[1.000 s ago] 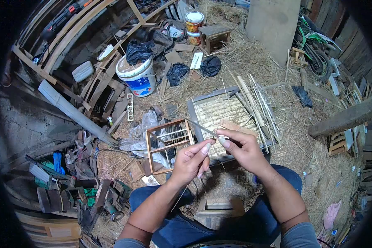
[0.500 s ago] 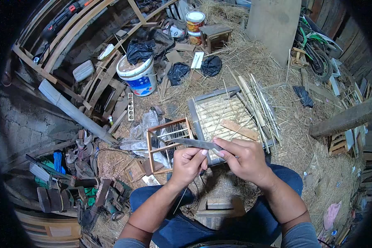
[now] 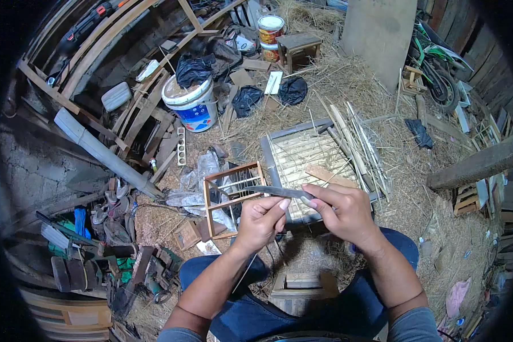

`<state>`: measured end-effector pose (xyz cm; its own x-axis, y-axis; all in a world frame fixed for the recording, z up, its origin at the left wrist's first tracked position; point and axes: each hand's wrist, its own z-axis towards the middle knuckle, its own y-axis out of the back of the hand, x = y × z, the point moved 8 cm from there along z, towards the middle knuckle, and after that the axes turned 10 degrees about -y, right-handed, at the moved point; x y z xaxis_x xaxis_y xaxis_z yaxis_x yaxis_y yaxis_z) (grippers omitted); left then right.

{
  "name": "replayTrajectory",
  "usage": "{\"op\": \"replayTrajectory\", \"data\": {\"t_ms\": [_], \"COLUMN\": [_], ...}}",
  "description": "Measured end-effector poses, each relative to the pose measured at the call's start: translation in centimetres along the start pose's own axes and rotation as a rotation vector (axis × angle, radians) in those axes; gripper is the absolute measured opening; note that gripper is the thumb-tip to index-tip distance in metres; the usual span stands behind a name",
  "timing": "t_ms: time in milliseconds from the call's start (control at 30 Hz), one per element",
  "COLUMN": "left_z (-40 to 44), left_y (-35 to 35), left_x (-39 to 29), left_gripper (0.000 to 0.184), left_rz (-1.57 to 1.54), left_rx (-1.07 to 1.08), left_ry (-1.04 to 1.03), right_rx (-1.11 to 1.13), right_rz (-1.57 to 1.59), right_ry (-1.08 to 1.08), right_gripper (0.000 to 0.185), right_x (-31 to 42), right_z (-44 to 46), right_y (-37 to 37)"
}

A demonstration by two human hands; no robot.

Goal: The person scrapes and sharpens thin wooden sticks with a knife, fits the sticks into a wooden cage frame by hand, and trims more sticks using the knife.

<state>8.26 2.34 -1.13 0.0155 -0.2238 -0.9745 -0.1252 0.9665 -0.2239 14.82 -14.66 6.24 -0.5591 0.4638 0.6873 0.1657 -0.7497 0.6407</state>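
My right hand (image 3: 345,212) is closed around the handle end of a knife, its thumb pressed near the base of the blade. The dark knife (image 3: 276,191) points left, over the top of my left hand (image 3: 260,223). That hand is closed in a pinch on a thin strip (image 3: 244,275), which slants down toward my left knee; the pinched end is mostly hidden by the fingers. Just beyond my left hand stands a small wooden frame with thin bars (image 3: 207,199). Behind the knife lies a grey-edged panel (image 3: 267,149) covered with pale slats.
Long split sticks (image 3: 347,139) lie along the panel's right side. A white bucket (image 3: 191,105) with a black bag on it stands ahead left, near a small wooden stool (image 3: 298,43). A wooden beam (image 3: 476,162) juts in from the right. Straw and shavings cover the floor.
The knife and my right hand have shifted slightly to the right, and the blade tilts a little more. My left hand keeps its pinch, and the strip's lower end has swung left.
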Motion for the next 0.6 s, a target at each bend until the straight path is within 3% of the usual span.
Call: {"op": "replayTrajectory", "data": {"t_ms": [267,333,400,600], "left_z": [-0.8,-0.7,-0.5,-0.5], "left_y": [-0.1,0.0,0.4,1.0], "left_x": [-0.4,-0.3,-0.1,0.1], "left_gripper": [0.03,0.03,0.028,0.024], "left_rz": [-0.061,-0.046,0.003,-0.028], "left_rx": [-0.012,-0.024,-0.062,-0.094], "left_ry": [0.122,0.132,0.041,0.076], "right_rx": [-0.003,0.024,0.103,0.061], "right_rz": [-0.158,-0.106,-0.062,-0.051], "right_ry": [-0.157,-0.008,-0.03,-0.051], "right_gripper": [0.023,0.024,0.026,0.024], "right_x": [-3.0,-0.6,0.6,0.0], "right_z": [0.9,0.0,-0.7,-0.4], "right_y": [0.8,-0.4,-0.9,-1.1]}}
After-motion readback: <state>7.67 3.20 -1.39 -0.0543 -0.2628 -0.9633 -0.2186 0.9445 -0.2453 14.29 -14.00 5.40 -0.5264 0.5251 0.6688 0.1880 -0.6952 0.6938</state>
